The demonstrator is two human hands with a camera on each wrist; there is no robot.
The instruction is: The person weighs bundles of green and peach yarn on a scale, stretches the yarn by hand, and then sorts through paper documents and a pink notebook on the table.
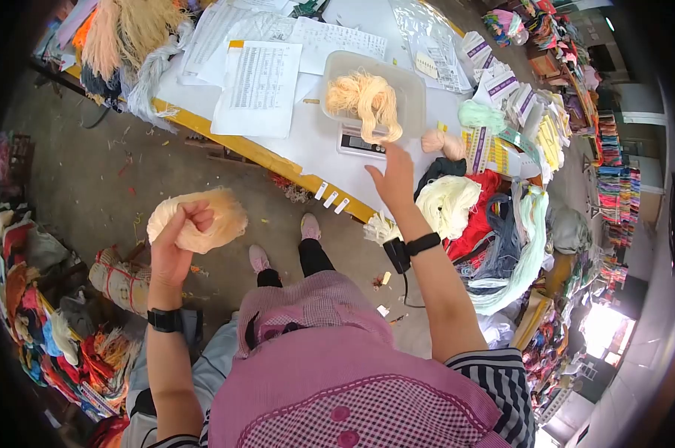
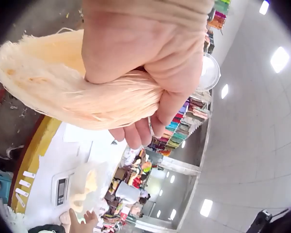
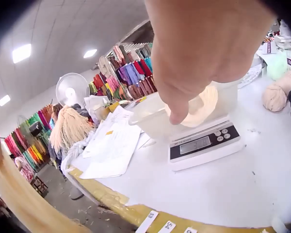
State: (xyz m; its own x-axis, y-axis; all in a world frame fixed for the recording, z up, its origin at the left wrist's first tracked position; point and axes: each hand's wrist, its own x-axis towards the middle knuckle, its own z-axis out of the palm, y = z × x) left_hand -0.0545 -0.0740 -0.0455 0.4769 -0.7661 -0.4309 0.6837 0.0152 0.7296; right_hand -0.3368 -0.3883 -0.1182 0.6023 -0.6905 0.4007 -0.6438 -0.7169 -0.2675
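My left hand (image 1: 175,243) grips a looped skein of pale peach yarn (image 1: 222,218) in the air, left of the table; the left wrist view shows fingers and thumb curled round the skein (image 2: 111,104). At the tub's near side, my right hand (image 1: 394,179) has its thumb and fingers apart, fingertips by peach yarn (image 1: 363,97) that lies in a clear plastic tub (image 1: 416,86). Whether they touch it I cannot tell. The tub stands on a white digital scale (image 3: 206,144), its display and buttons facing the near edge.
Printed sheets (image 1: 259,89) lie left of the tub. A small peach ball (image 1: 438,142), cream yarn (image 1: 448,205) and other coloured skeins are at the right. White numbered tags (image 1: 331,198) line the yellow table edge (image 1: 277,166). More yarn hangs at the table's left end (image 1: 102,45).
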